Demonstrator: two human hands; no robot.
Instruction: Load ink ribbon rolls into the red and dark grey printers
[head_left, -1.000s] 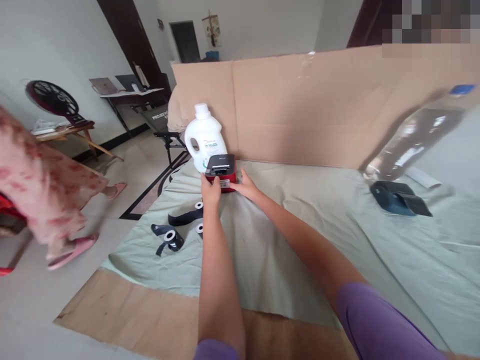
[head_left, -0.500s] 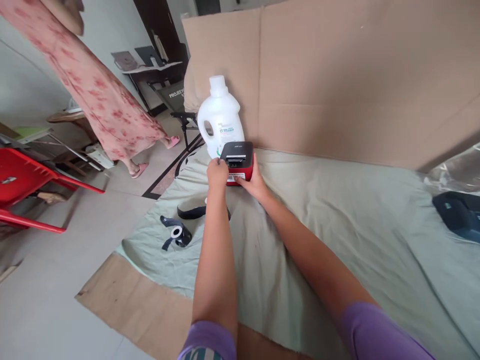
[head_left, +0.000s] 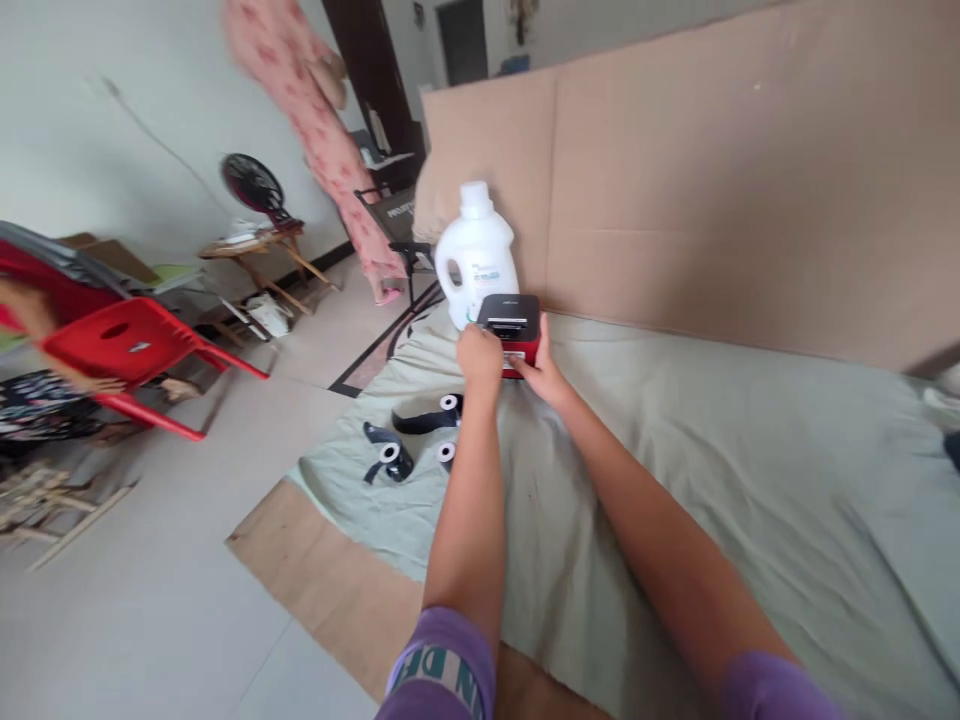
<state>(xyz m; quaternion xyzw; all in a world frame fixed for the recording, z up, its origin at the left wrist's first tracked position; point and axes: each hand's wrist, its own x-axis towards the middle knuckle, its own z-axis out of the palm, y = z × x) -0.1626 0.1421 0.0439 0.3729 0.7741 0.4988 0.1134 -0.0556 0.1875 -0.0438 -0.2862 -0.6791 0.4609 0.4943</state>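
Observation:
A small red-and-black printer (head_left: 517,310), seemingly a label or receipt printer with a slot in its top, stands on the green cloth. My right hand (head_left: 549,375) is wrapped round its right side, the thumb across the labelled front. Against the printer's left front corner, my left hand (head_left: 480,355) is closed; its fingertips are hidden, so what they pinch cannot be made out. Left of my forearm lie a black roll with a loose strip (head_left: 397,462), a second black roll (head_left: 450,403) trailing a strip, and a third roll (head_left: 446,455) partly behind the arm.
A white detergent jug (head_left: 480,255) stands close behind the printer. A tall cardboard sheet (head_left: 675,180) walls off the back. To the left are a red chair (head_left: 142,345), another person's hand (head_left: 97,385), and a person in a pink dress (head_left: 322,130) farther off.
My view has swung left, so everything sits farther right and more rolls show beside my left forearm. Both hands stay at the printer. The person in pink has moved farther away.

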